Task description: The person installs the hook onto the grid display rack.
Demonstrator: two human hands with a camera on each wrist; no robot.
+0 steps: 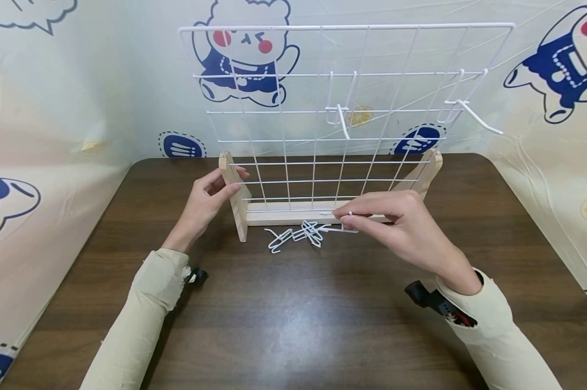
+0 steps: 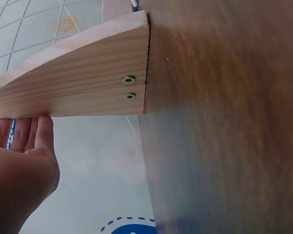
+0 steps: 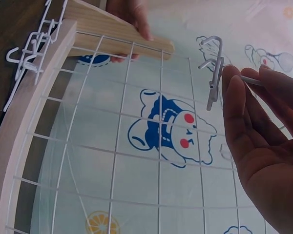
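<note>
A white wire grid panel (image 1: 347, 26) stands in a wooden base, its upper part leaning towards me in the head view. My left hand (image 1: 203, 200) grips the base's left side piece (image 1: 238, 216), thumb on the near side and fingers reaching behind. In front of the grid, my right hand (image 1: 405, 225) pinches a white wire hook (image 3: 216, 80) by its prong between thumb and fingers. The hook's bent ends point away from the hand in the right wrist view. Several more wire hooks (image 1: 309, 232) lie in a tangled heap before the base's crossbar (image 1: 269, 218).
Two wire hooks hang on the grid: a middle hook (image 1: 343, 122) and a right hook (image 1: 478, 117), with prongs jutting out. The base's right side piece (image 1: 427, 173) stands behind my right hand. A printed cloth (image 1: 128, 81) surrounds the brown table (image 1: 293, 325).
</note>
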